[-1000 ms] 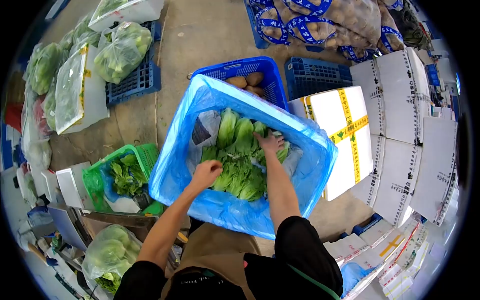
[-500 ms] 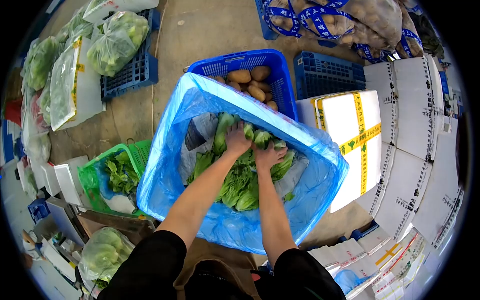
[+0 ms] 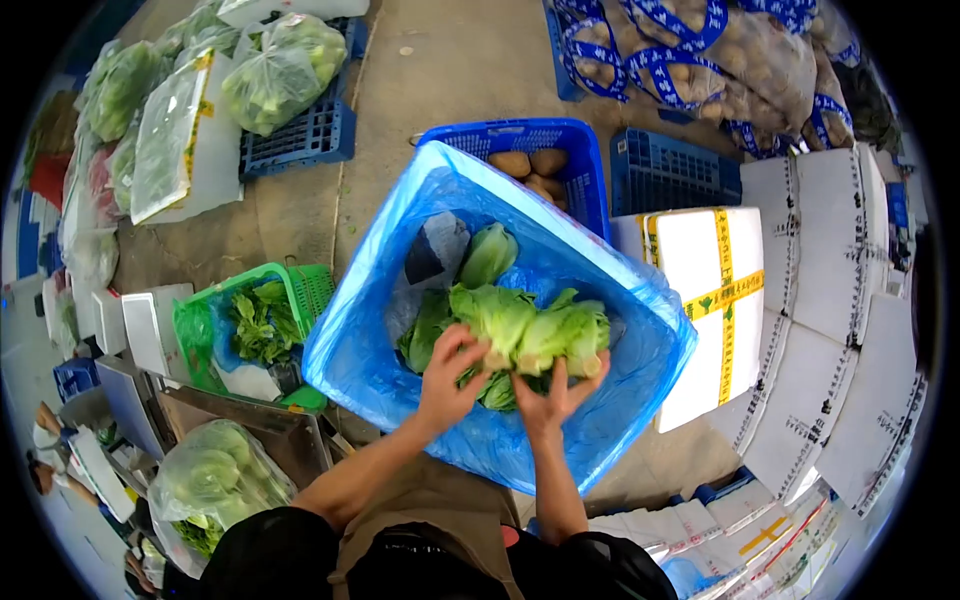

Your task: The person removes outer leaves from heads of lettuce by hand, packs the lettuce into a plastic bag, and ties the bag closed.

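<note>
A large bin lined with blue plastic film (image 3: pixel 360 330) stands right in front of me. Inside it, my left hand (image 3: pixel 450 380) curls its fingers against the root end of a pale green lettuce (image 3: pixel 490 318). My right hand (image 3: pixel 555 400) grips a second lettuce (image 3: pixel 568 335) from below, thumb and fingers around its cut stem. The two heads lie side by side with their leaves pointing away from me. Another lettuce (image 3: pixel 489 255) rests deeper in the bin beside grey and dark wrapping (image 3: pixel 437 250). More leaves show beneath my hands, partly hidden.
Behind the bin is a blue crate (image 3: pixel 590 185) of potatoes. A taped white foam box (image 3: pixel 705 320) stands on the right, a green basket (image 3: pixel 315 290) of leafy greens on the left. Bagged vegetables (image 3: pixel 220 480) sit at lower left. Two people show at the left edge.
Both hands have come back toward me from the far side of the bin, bringing lettuces up with them. The lettuce layer is disturbed, and blue film shows where heads lay. My view has shifted slightly.
</note>
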Demonstrator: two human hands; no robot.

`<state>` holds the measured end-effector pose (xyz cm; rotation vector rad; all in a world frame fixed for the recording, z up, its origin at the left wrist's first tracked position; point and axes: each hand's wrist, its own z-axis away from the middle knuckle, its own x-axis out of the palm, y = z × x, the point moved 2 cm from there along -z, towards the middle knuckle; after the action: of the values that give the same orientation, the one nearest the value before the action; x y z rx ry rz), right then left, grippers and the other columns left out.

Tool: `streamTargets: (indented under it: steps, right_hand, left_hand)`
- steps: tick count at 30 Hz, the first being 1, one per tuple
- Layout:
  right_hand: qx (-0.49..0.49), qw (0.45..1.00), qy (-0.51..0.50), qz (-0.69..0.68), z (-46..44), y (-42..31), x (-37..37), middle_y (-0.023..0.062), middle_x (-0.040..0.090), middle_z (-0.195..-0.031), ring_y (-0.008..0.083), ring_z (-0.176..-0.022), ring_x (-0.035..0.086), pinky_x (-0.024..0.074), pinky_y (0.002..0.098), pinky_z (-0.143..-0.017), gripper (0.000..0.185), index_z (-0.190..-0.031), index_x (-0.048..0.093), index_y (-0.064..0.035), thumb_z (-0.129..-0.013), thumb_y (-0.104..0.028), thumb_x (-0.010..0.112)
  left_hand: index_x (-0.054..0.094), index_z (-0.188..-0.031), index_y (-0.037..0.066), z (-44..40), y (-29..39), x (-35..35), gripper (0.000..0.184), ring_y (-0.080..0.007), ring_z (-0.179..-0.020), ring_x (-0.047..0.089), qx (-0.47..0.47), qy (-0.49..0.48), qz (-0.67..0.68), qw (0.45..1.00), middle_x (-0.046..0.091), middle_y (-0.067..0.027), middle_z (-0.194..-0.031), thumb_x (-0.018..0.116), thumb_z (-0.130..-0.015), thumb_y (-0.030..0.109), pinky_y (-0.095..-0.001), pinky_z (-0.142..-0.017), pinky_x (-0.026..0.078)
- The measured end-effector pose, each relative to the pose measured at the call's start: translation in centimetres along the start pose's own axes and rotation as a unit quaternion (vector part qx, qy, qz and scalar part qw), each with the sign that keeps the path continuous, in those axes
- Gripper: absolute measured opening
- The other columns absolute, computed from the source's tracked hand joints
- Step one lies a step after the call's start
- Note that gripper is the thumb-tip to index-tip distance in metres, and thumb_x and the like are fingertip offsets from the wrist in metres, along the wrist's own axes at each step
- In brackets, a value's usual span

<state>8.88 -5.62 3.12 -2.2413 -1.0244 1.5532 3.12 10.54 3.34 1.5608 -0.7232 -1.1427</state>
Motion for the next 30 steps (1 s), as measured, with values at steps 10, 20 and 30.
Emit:
streamTargets:
  steps: [10,20,30]
  right_hand:
    - [-0.199,0.968,-0.056,-0.139,-1.7,-17.2,-10.2,0.0305,0.031,-0.133,0.0427,-0.110,0.046,0.0439,0.0483,-0.090,0.074,-0.115,0.050,0.0050,-0.059,-0.023,0.088]
    - [-0.435,0.768,-0.136,-0.450,2.9,-43.0,-10.5,0.0296,0.031,-0.137,0.0467,-0.122,0.039,0.0392,0.0540,-0.094,0.069,-0.118,0.054,-0.0011,-0.065,-0.031,0.086]
    - [-0.572,0.483,-0.491,-0.444,17.0,-64.1,-11.7,0.0265,0.043,-0.126,0.0397,-0.114,0.048,0.0401,0.0433,-0.095,0.056,-0.097,0.062,0.0044,-0.055,-0.026,0.085]
  left_hand:
    - [0.066,-0.096,0.010,9.6,15.9,-16.1,0.043,-0.0387,-0.100,0.052,0.301,0.266,-0.086,0.912,0.051,-0.0088,-0.100,0.073,-0.057,-0.007,-0.0450,-0.085,0.047]
    - [0.062,-0.115,0.007,28.8,24.7,-32.8,0.048,-0.0382,-0.106,0.049,0.210,0.467,-0.360,0.779,0.051,-0.0111,-0.108,0.075,-0.070,0.016,-0.0540,-0.094,0.037]
    - [0.046,-0.130,0.001,48.3,24.8,-36.6,0.056,-0.0363,-0.118,0.047,-0.082,0.762,-0.288,0.574,0.045,-0.0230,-0.129,0.067,-0.083,0.021,-0.0408,-0.100,0.038]
